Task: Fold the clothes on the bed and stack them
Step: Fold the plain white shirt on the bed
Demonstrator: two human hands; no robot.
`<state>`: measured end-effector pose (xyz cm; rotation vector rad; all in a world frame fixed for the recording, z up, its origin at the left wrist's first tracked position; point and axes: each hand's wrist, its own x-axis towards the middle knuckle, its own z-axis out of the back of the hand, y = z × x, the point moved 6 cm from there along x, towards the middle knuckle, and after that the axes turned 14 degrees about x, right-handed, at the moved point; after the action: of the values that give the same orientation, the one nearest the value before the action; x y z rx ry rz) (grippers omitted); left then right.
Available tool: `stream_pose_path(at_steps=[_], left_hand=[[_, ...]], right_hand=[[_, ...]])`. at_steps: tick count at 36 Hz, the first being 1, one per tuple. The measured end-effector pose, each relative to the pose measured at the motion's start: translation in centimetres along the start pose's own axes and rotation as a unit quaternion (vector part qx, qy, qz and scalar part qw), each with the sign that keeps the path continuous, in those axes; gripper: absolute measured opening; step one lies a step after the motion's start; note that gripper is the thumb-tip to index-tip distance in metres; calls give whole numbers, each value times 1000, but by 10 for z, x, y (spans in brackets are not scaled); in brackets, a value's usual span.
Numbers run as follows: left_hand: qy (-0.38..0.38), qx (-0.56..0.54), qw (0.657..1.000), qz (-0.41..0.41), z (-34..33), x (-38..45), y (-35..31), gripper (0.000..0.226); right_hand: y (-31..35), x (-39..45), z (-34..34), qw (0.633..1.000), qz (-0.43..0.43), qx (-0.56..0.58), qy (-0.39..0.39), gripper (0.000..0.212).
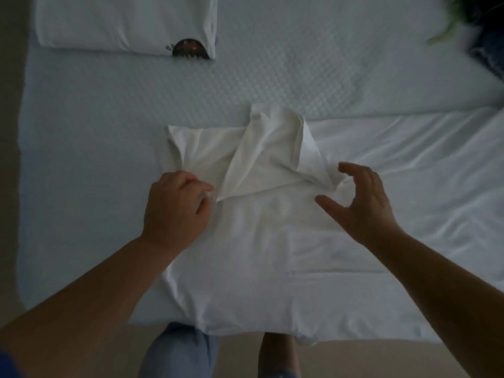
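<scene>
At the upper left of the frame a folded white shirt [122, 23] lies on the quilted bed [272, 72]. At centre, my left hand [174, 211] pinches a soft white t-shirt [245, 255], fingers curled on its folded flap. My right hand [360, 203] hovers over it, fingers spread apart.

A white shirt [245, 241] lies flat at the near edge of the bed [272, 77], one sleeve folded across its top; a folded white shirt with a dark print [122, 23] rests at the far left, well apart.
</scene>
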<state>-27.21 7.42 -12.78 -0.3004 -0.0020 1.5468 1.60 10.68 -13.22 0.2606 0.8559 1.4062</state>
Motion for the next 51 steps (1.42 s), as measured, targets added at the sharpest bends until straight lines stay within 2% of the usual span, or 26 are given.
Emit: stream_pose_path(at_steps=[2,4,6,7,9,11,14,16,20,23,25,27,30,32,34,35,37,40,42,45,47,49,51], left_hand=[[19,-63,990,121,-2,2,4,18],[48,-136,956,256,-11,6,13,30],[54,-189,917,346,-16,16,24,45],[52,-200,905,371,-16,23,29,52],[52,-221,893,388,-18,40,38,57],[60,-238,892,380,-20,51,42,55],[76,-201,910,354,-19,59,43,52],[77,-219,902,364,-20,57,48,46],[76,-364,830,416,-27,47,54,43],[98,-495,743,440,-35,40,49,28],[127,-544,698,448,-39,37,44,18],[134,-564,678,452,-40,37,44,18],[133,-578,664,456,-42,43,44,24],[140,-585,658,453,-43,48,43,26],[129,-595,649,457,-41,53,44,24],[120,-596,647,460,-41,54,46,22],[100,-612,636,459,-40,56,47,20],[64,-667,578,465,-41,52,49,13],[47,-680,556,476,-42,50,53,6],[27,-672,556,488,-44,51,57,7],[33,-654,574,491,-45,53,58,10],[45,-613,621,488,-44,55,60,12],[49,-544,691,473,-41,55,65,10]], right_hand=[[15,15,-10,1000,8,-1,11,88],[23,31,-21,1000,-5,-16,15,93],[28,44,-29,999,-17,-42,9,85],[32,48,-31,999,-5,-53,-4,74],[41,50,-28,996,49,-40,-54,44],[48,39,-21,990,96,34,-99,27],[54,6,-11,972,175,91,-125,21],[49,-22,-14,966,230,71,-94,19],[17,-64,-29,961,273,-30,28,24],[-5,-76,-30,961,253,-88,71,28],[-9,-76,-26,967,229,-84,75,29],[-9,-71,-20,982,181,-40,32,30],[-17,-54,-11,994,4,75,-85,23],[-35,-40,-14,958,-175,184,-132,25],[-45,-27,-26,899,-306,291,-118,32],[-46,-21,-30,882,-335,313,-109,35],[-45,-13,-36,877,-348,318,-94,26],[-45,-14,-44,877,-352,317,-74,14],[-47,-19,-46,872,-355,328,-74,11],[-49,-26,-47,855,-355,370,-73,7],[-48,-31,-49,842,-360,398,-55,8],[-46,-34,-51,841,-365,397,-39,9],[-45,-38,-51,853,-366,370,-37,10]])
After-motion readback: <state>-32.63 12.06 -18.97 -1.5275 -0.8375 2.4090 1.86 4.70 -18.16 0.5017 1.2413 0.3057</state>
